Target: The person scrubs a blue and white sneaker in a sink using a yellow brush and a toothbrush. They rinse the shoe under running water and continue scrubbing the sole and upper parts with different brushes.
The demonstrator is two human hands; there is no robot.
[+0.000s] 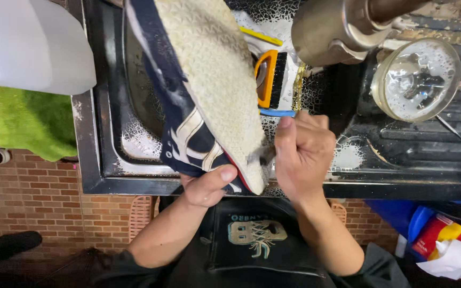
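Note:
A dark blue sneaker (182, 133) with white stripes is held sole-up over a metal sink (134, 144). Its pale textured sole (214, 80) is soapy. My left hand (206, 186) grips the shoe's heel end from below, thumb on the upper. My right hand (302, 152) is closed around a small blue-handled brush (277, 112), with the bristle end pressed against the sole's edge near the heel.
An orange-framed scrubbing brush (270, 77) lies in the foamy sink. A steel pot (342, 29) and a glass lid (416, 80) rest on the wet draining board. Green cloth (22, 120) and a white container (28, 42) are at left; packets (444, 234) at lower right.

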